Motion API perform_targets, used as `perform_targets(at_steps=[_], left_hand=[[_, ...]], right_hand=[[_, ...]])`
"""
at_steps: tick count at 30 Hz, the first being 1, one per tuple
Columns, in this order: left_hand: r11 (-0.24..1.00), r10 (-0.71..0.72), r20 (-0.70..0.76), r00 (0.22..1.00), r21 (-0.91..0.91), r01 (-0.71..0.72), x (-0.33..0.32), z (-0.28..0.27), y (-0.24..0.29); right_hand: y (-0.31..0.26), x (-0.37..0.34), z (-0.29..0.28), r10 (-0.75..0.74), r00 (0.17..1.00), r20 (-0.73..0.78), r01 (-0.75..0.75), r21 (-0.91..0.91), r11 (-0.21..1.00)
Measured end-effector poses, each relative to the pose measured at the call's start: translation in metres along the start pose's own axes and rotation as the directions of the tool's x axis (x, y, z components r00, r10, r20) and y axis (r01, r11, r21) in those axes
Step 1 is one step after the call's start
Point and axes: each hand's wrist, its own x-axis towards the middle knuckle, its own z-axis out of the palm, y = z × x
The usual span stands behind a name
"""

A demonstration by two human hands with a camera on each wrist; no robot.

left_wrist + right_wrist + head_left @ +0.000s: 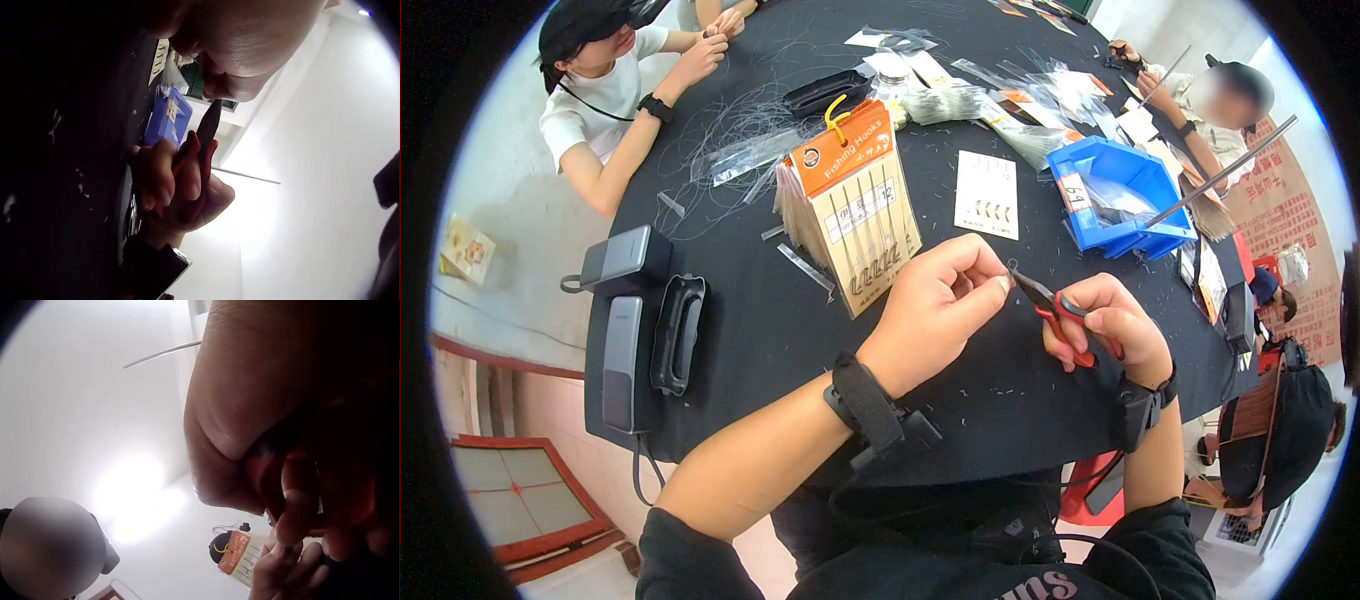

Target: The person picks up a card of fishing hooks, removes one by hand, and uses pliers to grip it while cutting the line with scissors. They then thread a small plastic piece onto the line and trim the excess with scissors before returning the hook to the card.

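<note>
My right hand (1115,325) grips red-handled pliers (1055,318), their dark jaws pointing at the fingertips of my left hand (940,305). The left thumb and index finger are pinched together at the plier tip; something tiny shows there, too small to tell. In the left wrist view the pliers (209,128) reach up to the left fingertips, with the right hand (181,187) round the handles. A stack of fishing hook cards (850,200) with an orange header and yellow tie stands just beyond the left hand. A single card (987,195) with several hooks lies flat behind the pliers.
A blue bin (1115,190) holding clear packets, with a metal rod over it, stands at the right. Power banks (628,350) and a black case (679,335) lie at the left. Tangled line (740,110) and plastic sleeves lie farther back. Other people sit round the black table.
</note>
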Motion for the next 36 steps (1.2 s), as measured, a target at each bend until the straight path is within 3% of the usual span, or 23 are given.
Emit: perform_targets(at_steps=[7,19,23,36], left_hand=[[0.999,-0.015,0.039,0.999,-0.040,0.016,0.000,-0.002,-0.003],[0.999,-0.033,0.045,0.998,-0.034,0.035,0.001,-0.002,-0.004],[0.999,-0.035,0.062,0.997,-0.027,0.037,0.001,-0.002,-0.003],[1.000,-0.016,0.075,0.997,-0.007,0.017,0.000,-0.002,-0.004]], right_hand=[[0.003,-0.001,-0.005,0.060,0.996,0.067,-0.072,0.204,0.976],[0.008,0.000,-0.009,0.102,0.988,0.118,-0.141,0.398,0.906],[0.013,0.000,-0.015,0.092,0.975,0.202,-0.187,0.524,0.831],[0.015,-0.002,-0.016,0.087,0.965,0.246,-0.229,0.642,0.732]])
